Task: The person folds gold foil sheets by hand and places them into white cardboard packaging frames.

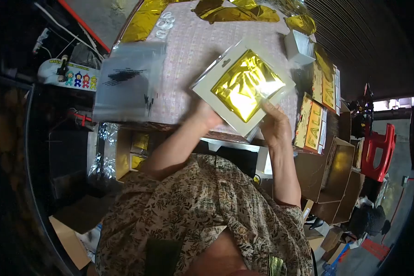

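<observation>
A square cream card in a clear sleeve [206, 86], with a folded shiny gold foil piece [248, 87] on its face, is held tilted above the pink patterned table cover [181, 69]. My right hand [277, 125] grips the lower right edge, thumb on the front near the foil. Under the lower left edge is my left hand [209, 116]; its fingers are hidden behind the card. A stack of clear plastic sleeves [124, 83] lies at the table's left.
Gold foil pieces [239, 14] and white rings [164, 25] lie at the back. A white box [300, 47] and "FALL" packs [311, 124] stand on the right. Beyond are cardboard boxes [336, 170] and a red plastic chair [381, 152]. A printed white board [69, 73] is at left.
</observation>
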Tool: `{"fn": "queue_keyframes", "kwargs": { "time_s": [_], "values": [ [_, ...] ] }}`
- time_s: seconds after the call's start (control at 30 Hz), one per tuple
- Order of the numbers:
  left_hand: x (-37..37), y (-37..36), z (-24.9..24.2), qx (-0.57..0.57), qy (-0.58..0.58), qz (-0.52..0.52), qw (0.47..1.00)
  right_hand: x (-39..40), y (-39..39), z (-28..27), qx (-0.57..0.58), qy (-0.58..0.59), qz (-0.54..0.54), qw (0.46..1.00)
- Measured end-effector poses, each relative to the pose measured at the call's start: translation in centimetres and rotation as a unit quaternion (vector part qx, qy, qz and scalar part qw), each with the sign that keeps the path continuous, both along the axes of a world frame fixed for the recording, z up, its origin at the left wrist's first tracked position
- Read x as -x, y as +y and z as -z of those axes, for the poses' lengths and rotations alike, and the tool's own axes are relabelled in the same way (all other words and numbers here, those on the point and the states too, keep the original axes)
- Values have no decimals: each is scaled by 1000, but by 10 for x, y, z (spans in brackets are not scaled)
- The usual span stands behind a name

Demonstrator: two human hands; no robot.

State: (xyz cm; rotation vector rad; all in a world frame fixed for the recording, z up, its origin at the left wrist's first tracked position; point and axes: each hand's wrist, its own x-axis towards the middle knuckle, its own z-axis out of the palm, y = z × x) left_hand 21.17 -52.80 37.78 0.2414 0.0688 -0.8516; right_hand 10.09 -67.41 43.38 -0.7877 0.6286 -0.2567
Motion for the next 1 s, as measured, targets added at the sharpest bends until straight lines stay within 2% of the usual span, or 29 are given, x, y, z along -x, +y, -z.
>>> {"fn": "queue_keyframes", "kwargs": {
  "time_s": [0.07,0.1,0.13,0.17,0.23,0.27,0.33,0.37,0.43,0.47,0.53,0.63,0.8,0.87,0.97,1.0],
  "values": [
    [-26,27,13,-32,-52,7,998,8,-8,-4,-11,-14,-14,1000],
    [-36,40,12,-185,-236,-54,952,11,-12,-3,9,-15,-12,1000],
    [-44,50,6,-326,-406,-111,847,15,-16,-1,7,-11,-9,1000],
    [-52,58,-3,-328,-403,-108,848,18,-21,0,22,5,-21,1000],
    [-61,69,-27,-228,-405,-46,884,23,-22,0,35,11,-43,998],
    [-62,70,-41,-230,-402,-46,885,25,-21,-1,33,14,-44,998],
    [-62,69,-63,-285,-591,19,754,27,-20,-1,50,7,-56,997],
    [-64,70,-69,-287,-589,19,755,29,-21,2,54,-2,-51,997],
    [-67,71,-75,-312,-690,61,651,30,-21,4,54,-1,-54,997],
    [-66,71,-75,-311,-689,62,651,31,-22,4,56,-2,-56,997],
    [-66,72,-76,-304,-636,125,699,35,-28,10,60,2,-56,997],
    [-59,76,-83,-328,-649,132,674,38,-25,10,62,16,-55,996],
    [-51,78,-77,-331,-631,143,687,45,-30,21,59,3,-79,995],
    [-50,78,-76,-326,-631,138,691,43,-25,18,57,33,-75,995],
    [-50,79,-75,-337,-638,153,675,41,-25,28,79,6,-68,994],
    [-50,80,-75,-340,-614,166,693,41,-24,27,78,5,-68,995]
  ]
}}
